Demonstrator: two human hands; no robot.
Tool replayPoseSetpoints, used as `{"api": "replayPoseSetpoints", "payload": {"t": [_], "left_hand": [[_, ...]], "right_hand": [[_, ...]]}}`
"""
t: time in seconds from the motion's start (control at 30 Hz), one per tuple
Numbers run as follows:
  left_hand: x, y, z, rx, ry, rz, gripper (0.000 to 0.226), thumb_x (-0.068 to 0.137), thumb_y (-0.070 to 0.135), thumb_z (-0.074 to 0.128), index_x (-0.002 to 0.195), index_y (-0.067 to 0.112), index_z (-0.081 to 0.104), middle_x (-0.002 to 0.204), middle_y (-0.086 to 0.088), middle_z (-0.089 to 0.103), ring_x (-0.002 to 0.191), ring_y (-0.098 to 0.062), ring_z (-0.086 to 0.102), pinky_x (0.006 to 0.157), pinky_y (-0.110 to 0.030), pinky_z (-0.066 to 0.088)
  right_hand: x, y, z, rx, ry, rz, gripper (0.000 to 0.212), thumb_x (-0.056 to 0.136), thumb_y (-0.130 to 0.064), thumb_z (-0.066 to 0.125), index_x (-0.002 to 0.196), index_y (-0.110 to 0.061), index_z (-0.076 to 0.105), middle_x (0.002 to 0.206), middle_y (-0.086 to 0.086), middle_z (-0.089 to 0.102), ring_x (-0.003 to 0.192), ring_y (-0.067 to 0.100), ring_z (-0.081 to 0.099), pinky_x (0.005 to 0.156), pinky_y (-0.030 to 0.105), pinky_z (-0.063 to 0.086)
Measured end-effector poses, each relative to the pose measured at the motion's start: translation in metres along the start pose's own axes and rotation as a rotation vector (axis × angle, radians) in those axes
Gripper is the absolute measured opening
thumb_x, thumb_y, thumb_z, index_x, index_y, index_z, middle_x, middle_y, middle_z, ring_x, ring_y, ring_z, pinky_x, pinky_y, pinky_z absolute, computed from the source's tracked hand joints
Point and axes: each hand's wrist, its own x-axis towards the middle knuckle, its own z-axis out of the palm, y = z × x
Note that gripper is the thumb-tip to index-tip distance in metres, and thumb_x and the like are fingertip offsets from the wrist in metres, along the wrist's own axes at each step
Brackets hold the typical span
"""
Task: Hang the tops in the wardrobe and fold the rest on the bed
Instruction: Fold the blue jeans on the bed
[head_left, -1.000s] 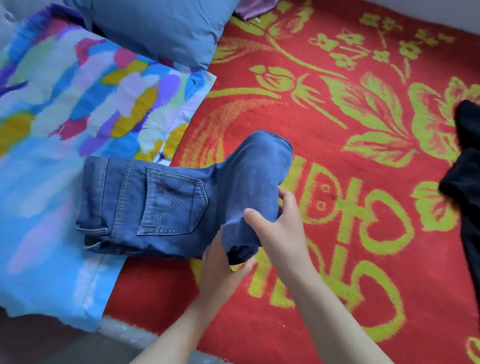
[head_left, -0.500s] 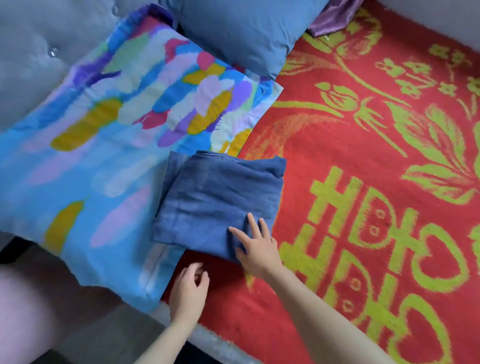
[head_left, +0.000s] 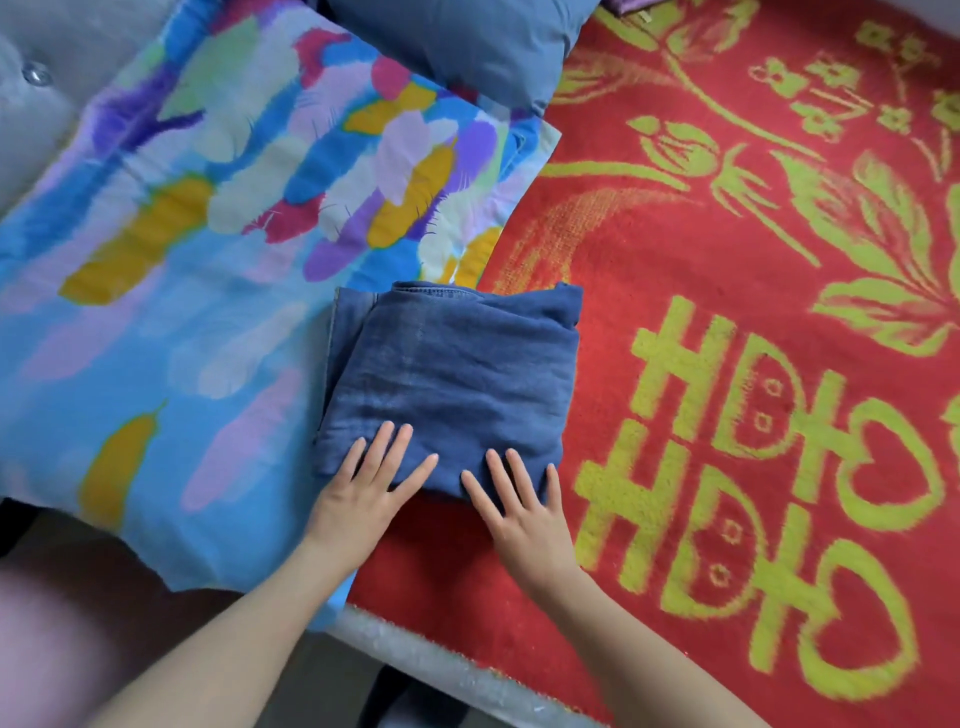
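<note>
Denim jeans (head_left: 452, 384), folded into a thick square, lie across a feather-print sheet (head_left: 171, 291) and fuzzy red blanket (head_left: 727, 312). Left hand (head_left: 358, 499) and right hand (head_left: 524, 514) press its near edge, fingers straight and spread.

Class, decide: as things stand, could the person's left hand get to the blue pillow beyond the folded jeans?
Probably yes. The left hand lies flat on the folded jeans, holding nothing, and only the flat colourful cover lies between it and the blue pillow, though it looks a stretch.
</note>
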Motion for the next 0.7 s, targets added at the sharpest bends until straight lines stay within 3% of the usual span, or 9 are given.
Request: {"api": "replayPoseSetpoints", "payload": {"t": [0.1, 0.17, 0.33, 0.43, 0.6, 0.7], "left_hand": [[0.007, 0.0, 0.013, 0.035, 0.035, 0.009, 0.063, 0.091, 0.008, 0.026, 0.15, 0.016, 0.005, 0.15, -0.026, 0.016, 0.129, -0.033, 0.034, 0.109, -0.046, 0.018], [0.012, -0.002, 0.022, 0.068, 0.071, 0.039, 0.055, 0.097, 0.006, 0.018, 0.15, 0.014, 0.006, 0.144, -0.023, 0.03, 0.125, -0.032, 0.038, 0.105, -0.044, 0.024], [0.024, -0.018, 0.036, 0.124, 0.161, 0.173, 0.044, 0.097, 0.006, 0.02, 0.139, 0.019, 0.027, 0.129, -0.015, 0.044, 0.118, -0.031, 0.044, 0.097, -0.041, 0.032], [0.029, -0.023, 0.039, 0.113, 0.202, 0.213, 0.041, 0.097, 0.008, 0.023, 0.132, 0.022, 0.039, 0.125, -0.016, 0.048, 0.113, -0.034, 0.048, 0.094, -0.042, 0.034], [0.041, -0.024, 0.032, 0.018, 0.233, 0.208, 0.033, 0.097, 0.008, 0.029, 0.116, 0.022, 0.052, 0.105, -0.015, 0.069, 0.09, -0.034, 0.067, 0.084, -0.042, 0.038], [0.049, -0.027, 0.021, -0.023, 0.219, 0.186, 0.03, 0.093, 0.006, 0.034, 0.11, 0.022, 0.052, 0.098, -0.014, 0.07, 0.084, -0.033, 0.067, 0.079, -0.041, 0.038]], "right_hand": [[0.007, 0.016, -0.002, -0.071, -0.016, -0.081, 0.086, 0.061, -0.029, 0.079, 0.135, -0.028, 0.034, 0.131, 0.009, 0.057, 0.121, 0.029, 0.054, 0.086, 0.062, 0.044], [0.012, 0.02, -0.002, -0.069, -0.01, -0.081, 0.102, 0.048, -0.029, 0.086, 0.135, -0.027, 0.034, 0.129, 0.009, 0.058, 0.119, 0.03, 0.056, 0.084, 0.063, 0.045], [0.022, 0.022, 0.005, -0.132, 0.06, -0.093, 0.096, 0.049, -0.025, 0.082, 0.133, -0.027, 0.035, 0.124, 0.007, 0.062, 0.113, 0.028, 0.06, 0.078, 0.059, 0.05], [0.026, 0.026, 0.013, -0.178, 0.092, -0.108, 0.092, 0.053, -0.026, 0.077, 0.134, -0.028, 0.034, 0.125, 0.006, 0.061, 0.117, 0.028, 0.051, 0.077, 0.057, 0.05], [0.027, 0.028, 0.016, -0.189, 0.24, -0.123, 0.066, 0.067, -0.02, 0.054, 0.131, -0.028, 0.037, 0.119, 0.004, 0.065, 0.112, 0.026, 0.055, 0.072, 0.051, 0.053], [0.025, 0.028, 0.011, -0.167, 0.271, -0.144, 0.083, 0.055, -0.021, 0.071, 0.131, -0.027, 0.037, 0.117, 0.007, 0.066, 0.106, 0.024, 0.062, 0.07, 0.048, 0.054]]}}
